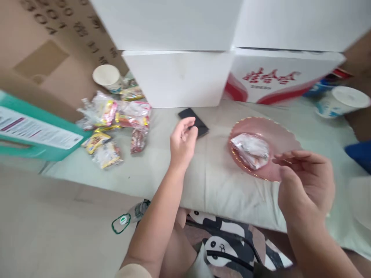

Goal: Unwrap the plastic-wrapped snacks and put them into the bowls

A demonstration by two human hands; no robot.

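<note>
A pink plate (281, 135) with a scalloped, gold-dotted rim lies on the cloth-covered table, with a clear-and-white wrapped packet (251, 150) on its left part. At the plate's right front edge is my right hand (308, 181), thumb and fingers apart and nothing visible between them. My left hand (184, 141) hovers left of the plate with loosely curled fingers, thumb apart from them, and I see nothing held. Just behind it a flat black rectangular object (199, 125) is partly covered by the fingers.
Several wrapped snacks (133, 114) are heaped at the left, near a paper cup (108, 77). Stacked white boxes (179, 77) stand along the back. Another paper cup (343, 101) is at the right. A green box (37, 131) flanks the left; a bottle (137, 212) is below the table edge.
</note>
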